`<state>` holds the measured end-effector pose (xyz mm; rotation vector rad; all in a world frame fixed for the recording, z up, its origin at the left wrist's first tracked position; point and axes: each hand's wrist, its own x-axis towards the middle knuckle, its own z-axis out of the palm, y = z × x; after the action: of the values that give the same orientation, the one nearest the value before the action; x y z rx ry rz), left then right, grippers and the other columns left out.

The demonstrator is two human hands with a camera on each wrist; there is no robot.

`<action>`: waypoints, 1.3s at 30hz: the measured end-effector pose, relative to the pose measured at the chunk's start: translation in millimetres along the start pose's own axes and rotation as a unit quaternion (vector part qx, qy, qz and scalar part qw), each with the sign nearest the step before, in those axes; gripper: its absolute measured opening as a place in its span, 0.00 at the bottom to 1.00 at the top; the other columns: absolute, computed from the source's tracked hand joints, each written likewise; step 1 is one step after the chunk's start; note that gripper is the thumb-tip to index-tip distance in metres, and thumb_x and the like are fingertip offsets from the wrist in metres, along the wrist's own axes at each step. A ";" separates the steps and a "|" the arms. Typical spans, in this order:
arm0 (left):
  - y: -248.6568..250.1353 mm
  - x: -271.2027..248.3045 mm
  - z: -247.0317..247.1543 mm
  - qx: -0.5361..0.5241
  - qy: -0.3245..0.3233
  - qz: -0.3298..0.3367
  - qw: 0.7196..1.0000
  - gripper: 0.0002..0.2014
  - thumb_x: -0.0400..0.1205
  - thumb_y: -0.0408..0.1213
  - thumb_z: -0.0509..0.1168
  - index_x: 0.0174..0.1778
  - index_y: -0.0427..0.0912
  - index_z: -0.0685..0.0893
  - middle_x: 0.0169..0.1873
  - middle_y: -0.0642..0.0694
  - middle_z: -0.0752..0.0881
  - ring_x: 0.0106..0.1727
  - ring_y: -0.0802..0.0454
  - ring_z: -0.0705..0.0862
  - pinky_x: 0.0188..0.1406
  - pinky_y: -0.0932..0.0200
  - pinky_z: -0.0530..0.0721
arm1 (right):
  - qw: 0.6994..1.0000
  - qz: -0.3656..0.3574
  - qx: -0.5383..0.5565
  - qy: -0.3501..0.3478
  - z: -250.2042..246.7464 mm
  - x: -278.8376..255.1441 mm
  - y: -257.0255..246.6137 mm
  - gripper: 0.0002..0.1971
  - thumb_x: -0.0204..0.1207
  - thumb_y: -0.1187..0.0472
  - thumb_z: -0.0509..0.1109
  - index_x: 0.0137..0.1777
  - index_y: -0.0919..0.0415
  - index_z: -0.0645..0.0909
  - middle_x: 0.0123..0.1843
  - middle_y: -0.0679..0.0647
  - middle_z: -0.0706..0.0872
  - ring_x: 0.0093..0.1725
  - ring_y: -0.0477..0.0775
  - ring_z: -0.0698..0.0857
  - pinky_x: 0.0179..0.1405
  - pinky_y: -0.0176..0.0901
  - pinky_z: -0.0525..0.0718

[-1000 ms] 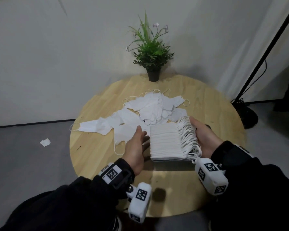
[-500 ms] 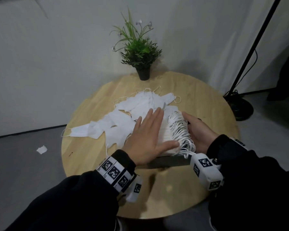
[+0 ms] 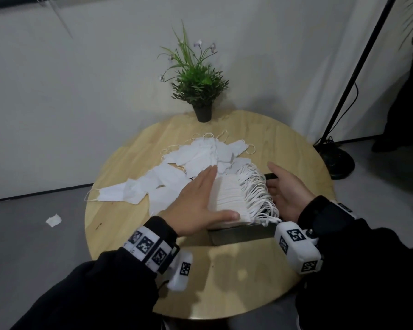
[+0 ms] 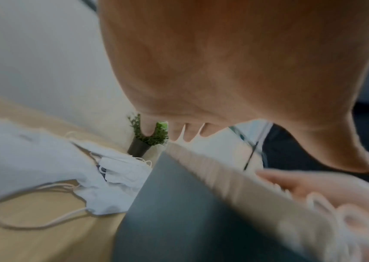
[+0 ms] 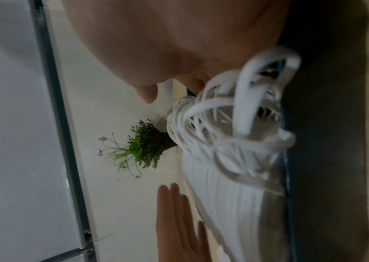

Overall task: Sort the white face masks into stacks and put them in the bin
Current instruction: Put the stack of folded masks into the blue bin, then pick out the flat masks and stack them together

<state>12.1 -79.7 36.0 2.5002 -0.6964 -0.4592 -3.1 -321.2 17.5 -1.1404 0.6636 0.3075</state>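
paper scrap point(image 3: 53, 220) lies on the floor left of the round table point(image 3: 119, 225). loose masks point(image 3: 193, 163) sprawl across the tabletop, in front of a potted plant point(image 3: 196, 89). left hand point(image 3: 196, 201) lies flat, fingers straight, against the left side of the mask stack point(image 3: 234, 198), which sits in the dark bin point(image 3: 239, 235). right hand point(image 3: 289, 189), fingers relaxed and apart, flanks the ear loops point(image 3: 258, 191) at the bin's right side. a lamp stand point(image 3: 339, 160) stands far right.

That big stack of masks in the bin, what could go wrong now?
The stack of masks stands taller than the bin, so it might lean and spill when the left hand lifts off. Its ear loops bunch toward the right hand and might snag on fingers.
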 end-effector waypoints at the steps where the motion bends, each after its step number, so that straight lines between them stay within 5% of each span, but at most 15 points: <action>1: -4.9 -1.2 -6.9 -0.066 0.010 -0.027 0.997 0.59 0.73 0.74 0.68 0.93 0.52 0.45 0.92 0.53 0.53 0.90 0.53 0.56 0.90 0.49 0.56 | 1.000 -0.018 -0.004 0.024 -6.6 1.9 -2.7 0.41 0.83 0.34 0.66 0.79 0.73 0.74 0.73 0.68 0.85 0.72 0.66 0.86 0.72 0.62 0.83; 3: -19.4 -2.7 -14.3 -0.174 0.031 -0.108 0.978 0.55 0.75 0.71 0.71 0.92 0.55 0.53 0.86 0.50 0.70 0.80 0.49 0.77 0.80 0.46 0.76 | 0.995 -0.070 0.021 0.062 -14.9 0.0 -8.5 0.40 0.84 0.37 0.67 0.82 0.71 0.72 0.79 0.65 0.80 0.79 0.63 0.79 0.82 0.61 0.74; 5: -27.8 -6.3 -11.8 -0.295 0.020 -0.192 0.936 0.52 0.77 0.64 0.75 0.91 0.49 0.57 0.76 0.45 0.82 0.63 0.47 0.91 0.59 0.48 0.90 | 0.982 -0.152 0.034 0.110 -15.6 -9.1 -11.3 0.31 0.87 0.44 0.68 0.80 0.67 0.76 0.78 0.62 0.82 0.78 0.59 0.80 0.80 0.55 0.75; 7: -25.0 -11.0 1.9 -0.380 -0.052 -0.219 0.897 0.46 0.78 0.57 0.78 0.88 0.43 0.66 0.68 0.43 0.87 0.55 0.47 0.94 0.48 0.50 0.91 | 0.960 -0.241 0.031 0.139 -10.5 -23.2 -9.5 0.20 0.87 0.51 0.68 0.74 0.61 0.82 0.76 0.59 0.85 0.75 0.54 0.83 0.79 0.50 0.76; 9: -15.0 -13.9 20.5 -0.389 -0.107 -0.186 0.896 0.34 0.78 0.53 0.79 0.77 0.46 0.79 0.63 0.46 0.90 0.56 0.51 0.92 0.51 0.51 0.89 | 0.936 -0.326 0.020 0.135 -2.5 -36.3 -2.2 0.11 0.85 0.55 0.70 0.64 0.53 0.88 0.70 0.58 0.89 0.71 0.52 0.86 0.78 0.50 0.79; 13: 3.0 -4.2 39.6 -0.430 -0.065 -0.165 0.885 0.30 0.75 0.48 0.79 0.72 0.46 0.80 0.67 0.51 0.87 0.64 0.51 0.85 0.55 0.55 0.81 | 0.908 -0.416 -0.016 0.042 18.8 -61.0 20.4 0.10 0.88 0.65 0.66 0.54 0.62 0.90 0.54 0.62 0.94 0.60 0.60 0.92 0.62 0.52 0.89; 16: -4.4 5.0 21.9 -0.245 -0.030 -0.128 0.961 0.29 0.84 0.44 0.72 0.82 0.53 0.73 0.70 0.58 0.82 0.68 0.54 0.82 0.69 0.54 0.80 | 0.932 -0.357 -0.041 -0.043 37.5 -72.3 32.1 0.14 0.89 0.68 0.62 0.49 0.69 0.89 0.42 0.69 0.92 0.45 0.59 0.93 0.43 0.48 0.93; 18: -26.4 11.2 4.3 -0.030 0.007 -0.109 0.994 0.24 0.86 0.45 0.69 0.80 0.53 0.78 0.69 0.53 0.86 0.69 0.51 0.84 0.70 0.53 0.80 | 0.950 -0.275 -0.110 -0.094 48.0 -63.5 42.6 0.13 0.89 0.66 0.64 0.51 0.69 0.89 0.45 0.68 0.93 0.46 0.56 0.93 0.44 0.47 0.91; 21: -69.5 17.7 -17.8 0.095 0.056 -0.153 0.982 0.19 0.85 0.49 0.71 0.71 0.51 0.85 0.62 0.50 0.89 0.63 0.49 0.86 0.64 0.51 0.84 | 0.947 -0.193 -0.226 -0.121 56.4 -35.2 64.8 0.08 0.87 0.60 0.70 0.60 0.57 0.89 0.59 0.57 0.93 0.55 0.46 0.90 0.55 0.47 0.85; 25: -115.9 26.6 -33.3 0.110 0.095 -0.168 0.975 0.17 0.87 0.45 0.68 0.72 0.49 0.84 0.68 0.46 0.84 0.69 0.45 0.82 0.67 0.49 0.80 | 0.916 -0.233 -0.317 -0.078 59.9 -8.4 73.4 0.17 0.83 0.52 0.75 0.71 0.48 0.84 0.70 0.45 0.85 0.72 0.45 0.82 0.71 0.56 0.84; 27: -134.3 30.0 -33.2 0.108 0.104 -0.173 0.973 0.20 0.87 0.45 0.69 0.75 0.49 0.81 0.70 0.45 0.81 0.70 0.44 0.82 0.69 0.49 0.79 | 0.908 -0.239 -0.342 -0.047 60.6 -0.6 72.4 0.17 0.81 0.50 0.75 0.69 0.48 0.84 0.70 0.46 0.82 0.70 0.49 0.83 0.71 0.61 0.85; 33: -143.5 43.1 -10.4 0.143 0.139 -0.150 0.968 0.38 0.78 0.65 0.71 0.83 0.56 0.72 0.78 0.45 0.75 0.77 0.41 0.74 0.75 0.40 0.74 | 0.894 -0.208 -0.395 0.020 60.0 19.7 75.2 0.21 0.79 0.48 0.74 0.72 0.49 0.80 0.73 0.45 0.75 0.71 0.50 0.82 0.72 0.59 0.84; 36: -125.3 57.8 1.4 0.188 0.134 -0.104 0.967 0.38 0.80 0.69 0.65 0.84 0.54 0.72 0.79 0.46 0.75 0.77 0.42 0.75 0.75 0.41 0.73 | 0.921 -0.165 -0.353 0.014 66.9 24.7 79.4 0.24 0.73 0.44 0.73 0.70 0.43 0.80 0.72 0.45 0.80 0.70 0.50 0.83 0.74 0.58 0.83; 39: -105.4 68.3 14.7 0.270 0.101 -0.101 0.952 0.37 0.77 0.75 0.60 0.74 0.53 0.80 0.66 0.47 0.83 0.66 0.44 0.80 0.66 0.42 0.74 | 0.959 -0.124 -0.254 0.018 70.7 34.8 84.4 0.22 0.72 0.48 0.72 0.68 0.45 0.81 0.67 0.49 0.85 0.65 0.54 0.87 0.74 0.60 0.83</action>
<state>101.8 -44.6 -46.0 3.0959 -0.5373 -0.0760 0.9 -226.5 -48.4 -1.7084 0.4745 0.2486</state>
